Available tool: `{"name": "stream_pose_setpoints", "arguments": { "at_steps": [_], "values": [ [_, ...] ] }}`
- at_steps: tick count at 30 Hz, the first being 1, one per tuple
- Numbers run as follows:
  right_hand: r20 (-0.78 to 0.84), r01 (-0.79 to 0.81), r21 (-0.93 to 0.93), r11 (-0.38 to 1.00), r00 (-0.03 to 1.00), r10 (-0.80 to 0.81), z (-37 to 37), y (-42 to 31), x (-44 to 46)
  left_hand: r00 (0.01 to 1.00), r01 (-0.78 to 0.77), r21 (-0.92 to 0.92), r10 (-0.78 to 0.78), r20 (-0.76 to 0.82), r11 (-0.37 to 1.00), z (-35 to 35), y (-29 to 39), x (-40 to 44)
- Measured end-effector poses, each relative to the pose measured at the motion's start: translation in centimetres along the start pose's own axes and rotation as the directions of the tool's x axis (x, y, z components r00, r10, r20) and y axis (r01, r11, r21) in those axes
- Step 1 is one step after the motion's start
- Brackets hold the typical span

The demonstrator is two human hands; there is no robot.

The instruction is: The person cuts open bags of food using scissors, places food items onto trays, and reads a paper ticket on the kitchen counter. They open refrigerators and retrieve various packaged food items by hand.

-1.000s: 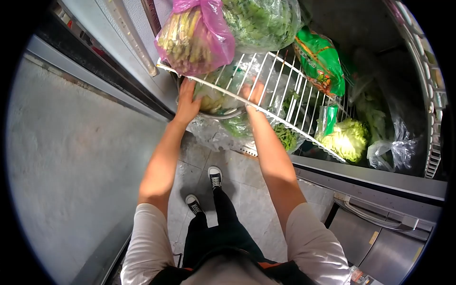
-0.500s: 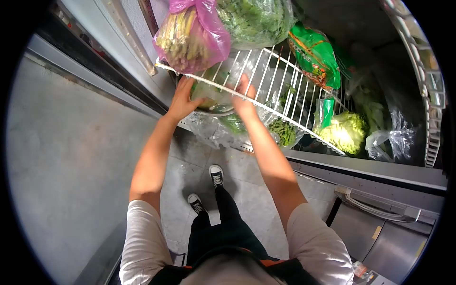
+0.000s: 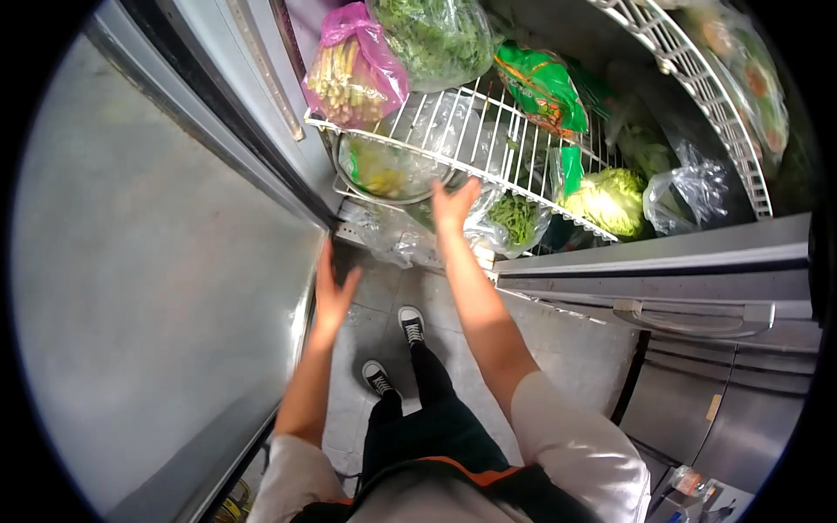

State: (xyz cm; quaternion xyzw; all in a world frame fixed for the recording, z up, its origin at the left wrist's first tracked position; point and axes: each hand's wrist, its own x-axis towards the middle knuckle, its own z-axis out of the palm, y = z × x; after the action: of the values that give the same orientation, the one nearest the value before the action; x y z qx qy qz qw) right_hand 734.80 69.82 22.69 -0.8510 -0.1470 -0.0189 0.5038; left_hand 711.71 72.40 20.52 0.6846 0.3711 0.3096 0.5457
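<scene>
My left hand [image 3: 332, 295] is off the shelves, beside the edge of the fridge door [image 3: 174, 261], thumb and fingers apart and holding nothing. Slightly blurred, my right hand [image 3: 452, 207] is just in front of the wire shelf [image 3: 488, 174], fingers apart; whether it touches the shelf edge I cannot tell. Below that shelf, to the left of my right hand, sits a round metal-rimmed bowl [image 3: 384, 200] with clear plastic and something yellow-green in it. To the right of the hand is a clear bag of leafy greens [image 3: 513, 220].
On the wire shelf lie a pink bag of pale stalks [image 3: 353, 74], a bag of leafy greens [image 3: 433, 39], a green packet [image 3: 545, 87] and a lettuce [image 3: 606, 202]. A second wire rack [image 3: 697, 74] is at right. Steel drawers [image 3: 671, 401] stand lower right.
Both hands have come away from the bowl beneath the shelf. The left has moved down toward the door edge, the right back to the shelf front. The bowl stays below the shelf.
</scene>
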Motion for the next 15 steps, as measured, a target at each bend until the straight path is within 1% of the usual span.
{"name": "stream_pose_setpoints", "arguments": {
  "at_steps": [1, 2, 3, 4, 5, 6, 7, 8, 9, 10, 11, 12, 13, 14, 15],
  "values": [
    [0.065, -0.242, 0.134, 0.961, 0.97, 0.235, 0.1, -0.3, 2.0, 0.995, 0.089, 0.091, -0.092, 0.029, 0.992, -1.0, 0.1, -3.6],
    [0.422, -0.484, 0.44, 0.756, 0.855, 0.302, -0.1, -0.8, 3.5, 0.998, 0.027, 0.131, -0.034, 0.052, 0.991, -2.1, -1.4, -7.3],
    [0.408, -0.395, 0.311, 0.865, 0.877, 0.253, 1.9, -0.1, 4.3, 0.983, 0.171, 0.158, -0.179, 0.035, 0.973, -3.3, -0.9, -11.3],
    [0.307, -0.034, 0.269, 0.962, 0.95, -0.052, 5.6, 2.6, 4.7, 0.957, 0.281, 0.151, -0.288, 0.029, 0.948, -4.8, -2.3, -15.5],
    [0.51, 0.06, 0.113, 0.992, 0.853, -0.109, 5.5, 1.7, 4.5, 0.908, 0.41, 0.182, -0.418, 0.008, 0.894, -6.3, -2.4, -19.4],
    [0.694, 0.185, -0.026, 0.982, 0.711, -0.115, 4.8, 0.6, 4.5, 0.882, 0.469, 0.164, -0.47, -0.031, 0.868, -8.2, -4.5, -24.2],
    [0.689, 0.184, -0.03, 0.982, 0.716, -0.113, 3.6, -0.7, 4.2, 0.822, 0.57, 0.143, -0.563, -0.093, 0.809, -10.0, -5.9, -28.8],
    [0.684, 0.265, -0.102, 0.959, 0.718, -0.126, 2.1, -2.1, 3.6, 0.83, 0.557, 0.216, -0.545, -0.12, 0.802, -11.9, -5.9, -32.6],
    [0.68, 0.344, -0.171, 0.923, 0.719, -0.142, 0.9, -3.0, 2.8, 0.746, 0.665, 0.202, -0.625, -0.23, 0.719, -13.8, -7.6, -37.1],
    [0.676, 0.342, -0.172, 0.924, 0.723, -0.142, 0.1, -3.3, 2.0, 0.537, 0.829, 0.048, -0.769, -0.347, 0.557, -15.2, -6.1, -38.5],
    [0.629, 0.384, -0.229, 0.894, 0.76, -0.165, -0.8, -3.6, 0.9, 0.282, 0.923, -0.128, -0.863, -0.42, 0.364, -16.6, -4.3, -39.9],
    [0.58, 0.421, -0.287, 0.861, 0.791, -0.194, -1.6, -4.0, -0.3, 0.287, 0.921, -0.124, -0.86, -0.422, 0.368, -18.7, -4.6, -41.6],
    [0.512, 0.468, -0.303, 0.83, 0.815, -0.273, -1.7, -3.3, -1.6, 0.218, 0.826, -0.375, -0.852, -0.476, 0.421, -22.2, -6.0, -43.7],
    [0.595, 0.459, -0.263, 0.849, 0.77, -0.232, -2.8, -4.0, -2.9, 0.136, 0.663, -0.592, -0.851, -0.507, 0.459, -25.6, -7.2, -45.6],
    [0.672, 0.448, -0.227, 0.865, 0.715, -0.194, -4.2, -4.7, -4.3, 0.049, 0.443, -0.759, -0.858, -0.511, 0.477, -27.0, -7.5, -46.7]
  ]
}}
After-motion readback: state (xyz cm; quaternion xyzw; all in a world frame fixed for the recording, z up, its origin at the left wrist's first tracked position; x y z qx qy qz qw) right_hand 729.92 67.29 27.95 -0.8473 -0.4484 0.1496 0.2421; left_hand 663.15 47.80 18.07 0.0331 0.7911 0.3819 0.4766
